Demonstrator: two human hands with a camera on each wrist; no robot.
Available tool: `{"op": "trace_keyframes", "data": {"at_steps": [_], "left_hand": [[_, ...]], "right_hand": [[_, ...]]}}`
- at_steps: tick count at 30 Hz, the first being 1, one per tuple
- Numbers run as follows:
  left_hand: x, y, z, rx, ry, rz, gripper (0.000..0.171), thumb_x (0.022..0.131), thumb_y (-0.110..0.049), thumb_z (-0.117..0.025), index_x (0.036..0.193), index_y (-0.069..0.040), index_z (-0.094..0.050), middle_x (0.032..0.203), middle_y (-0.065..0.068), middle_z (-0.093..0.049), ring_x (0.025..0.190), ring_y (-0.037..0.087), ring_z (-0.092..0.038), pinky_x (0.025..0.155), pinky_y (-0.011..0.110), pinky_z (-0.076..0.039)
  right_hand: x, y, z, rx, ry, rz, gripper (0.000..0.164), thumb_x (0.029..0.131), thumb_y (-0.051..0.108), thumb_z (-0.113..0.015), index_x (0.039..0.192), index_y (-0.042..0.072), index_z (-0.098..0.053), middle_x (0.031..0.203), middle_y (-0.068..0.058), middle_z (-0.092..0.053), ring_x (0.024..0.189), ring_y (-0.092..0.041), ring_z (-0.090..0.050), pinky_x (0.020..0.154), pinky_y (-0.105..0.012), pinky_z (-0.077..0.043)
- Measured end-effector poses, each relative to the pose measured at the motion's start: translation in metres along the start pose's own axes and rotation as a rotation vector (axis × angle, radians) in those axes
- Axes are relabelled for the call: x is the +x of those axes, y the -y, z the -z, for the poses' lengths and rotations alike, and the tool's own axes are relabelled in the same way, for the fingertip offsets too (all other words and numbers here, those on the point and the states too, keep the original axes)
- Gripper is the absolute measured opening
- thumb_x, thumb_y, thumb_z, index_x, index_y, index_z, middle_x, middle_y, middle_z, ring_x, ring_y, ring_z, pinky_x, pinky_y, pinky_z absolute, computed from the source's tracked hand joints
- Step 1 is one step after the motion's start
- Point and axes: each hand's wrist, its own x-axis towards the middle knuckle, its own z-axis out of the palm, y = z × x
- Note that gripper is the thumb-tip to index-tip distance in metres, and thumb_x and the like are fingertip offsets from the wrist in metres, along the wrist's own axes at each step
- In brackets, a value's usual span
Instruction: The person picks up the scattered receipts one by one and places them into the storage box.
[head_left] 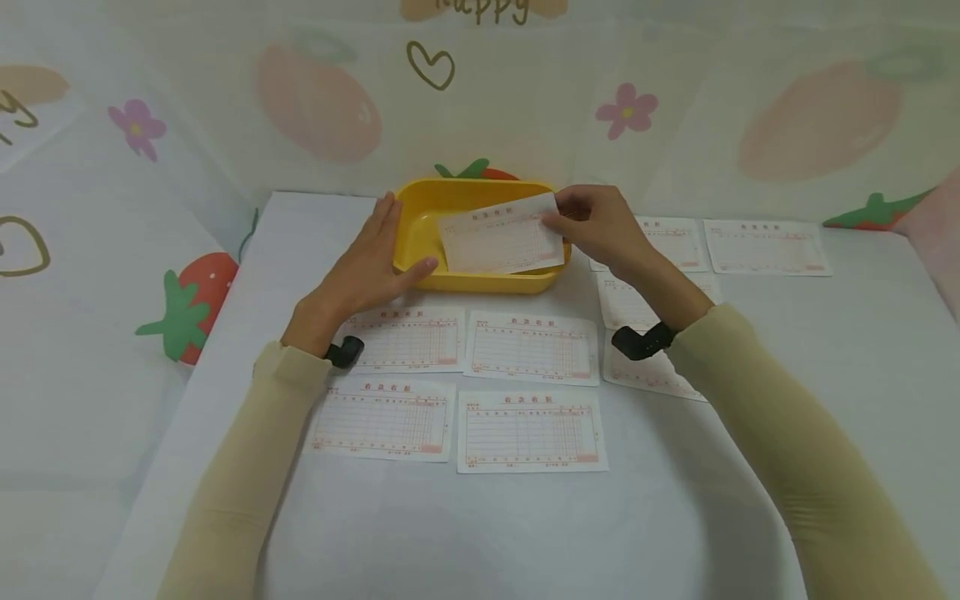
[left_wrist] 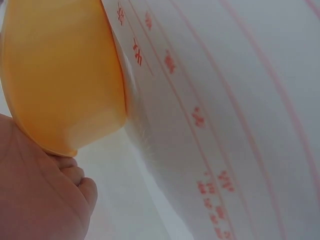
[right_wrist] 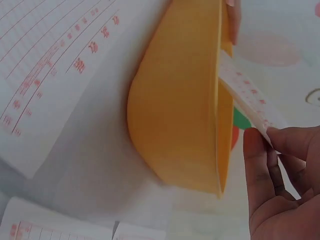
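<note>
A shallow yellow tray [head_left: 420, 208] stands at the back of the white table. My left hand [head_left: 367, 258] rests against its left end, fingers straight along the outside and thumb at the front rim. Over the tray, my right hand [head_left: 600, 221] pinches a printed receipt slip [head_left: 502, 237] by its right end. The slip lies tilted, its lower part inside the tray; whether it touches the bottom cannot be told. In the right wrist view, thumb and fingers of the right hand [right_wrist: 285, 185] hold the slip [right_wrist: 245, 92] above the tray's rim.
Several receipt slips lie flat in front of the tray, such as a near slip [head_left: 532, 433] and a left slip [head_left: 382, 421]. More lie to the right, among them a far right slip [head_left: 765, 247]; the right forearm partly covers others. A patterned cloth [head_left: 690, 108] hangs behind the table.
</note>
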Motion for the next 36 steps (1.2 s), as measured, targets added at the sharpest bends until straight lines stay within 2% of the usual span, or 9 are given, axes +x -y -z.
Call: {"op": "trace_keyframes", "data": {"at_steps": [3, 8, 14, 21, 29, 36], "left_hand": [[0.000, 0.000, 0.000, -0.003, -0.005, -0.007, 0.114, 0.096, -0.078, -0.046, 0.171, -0.011, 0.009, 0.181, 0.008, 0.011, 0.169, 0.027, 0.006, 0.137, 0.053, -0.009], [0.001, 0.000, 0.001, 0.008, -0.001, -0.010, 0.113, 0.097, -0.078, -0.044, 0.170, -0.010, 0.009, 0.181, 0.008, 0.011, 0.169, 0.027, 0.007, 0.138, 0.052, -0.007], [0.002, -0.001, 0.005, 0.039, 0.007, -0.012, 0.114, 0.097, -0.079, -0.042, 0.170, -0.008, 0.009, 0.180, 0.009, 0.010, 0.169, 0.027, 0.008, 0.138, 0.047, 0.000], [0.001, -0.002, 0.001, 0.025, 0.009, 0.009, 0.113, 0.097, -0.076, -0.046, 0.170, -0.009, 0.010, 0.181, 0.008, 0.010, 0.169, 0.025, 0.008, 0.138, 0.047, 0.002], [0.000, -0.005, 0.002, 0.034, 0.019, 0.023, 0.113, 0.097, -0.074, -0.046, 0.170, -0.009, 0.010, 0.180, 0.008, 0.012, 0.169, 0.026, 0.008, 0.138, 0.047, 0.002], [0.000, -0.005, 0.001, 0.034, -0.001, 0.011, 0.111, 0.097, -0.074, -0.047, 0.171, -0.011, 0.007, 0.181, 0.009, 0.007, 0.169, 0.027, 0.005, 0.138, 0.047, 0.001]], "right_hand": [[0.005, 0.002, -0.009, -0.027, 0.011, 0.013, 0.035, 0.103, 0.023, -0.070, 0.132, 0.004, -0.070, 0.127, -0.015, -0.070, 0.104, -0.023, -0.065, 0.087, -0.018, -0.060], [0.009, 0.005, -0.020, -0.081, 0.029, 0.053, 0.037, 0.103, 0.025, -0.070, 0.133, 0.003, -0.070, 0.130, -0.016, -0.071, 0.113, -0.028, -0.069, 0.099, -0.036, -0.062], [-0.004, 0.008, -0.020, -0.171, -0.006, 0.153, 0.045, 0.104, 0.024, -0.068, 0.141, 0.000, -0.064, 0.145, -0.018, -0.063, 0.129, -0.035, -0.066, 0.107, -0.049, -0.058], [-0.032, -0.003, -0.009, -0.201, -0.096, 0.274, 0.044, 0.101, 0.017, -0.070, 0.141, 0.000, -0.063, 0.142, -0.020, -0.061, 0.128, -0.037, -0.064, 0.103, -0.050, -0.061], [-0.068, -0.027, 0.006, -0.245, -0.106, 0.254, 0.043, 0.102, 0.016, -0.070, 0.142, 0.003, -0.063, 0.145, -0.016, -0.062, 0.130, -0.034, -0.063, 0.107, -0.051, -0.058], [-0.113, -0.058, 0.013, -0.255, -0.129, 0.236, 0.041, 0.102, 0.017, -0.071, 0.140, 0.005, -0.064, 0.141, -0.017, -0.064, 0.128, -0.036, -0.062, 0.106, -0.057, -0.057]]}}
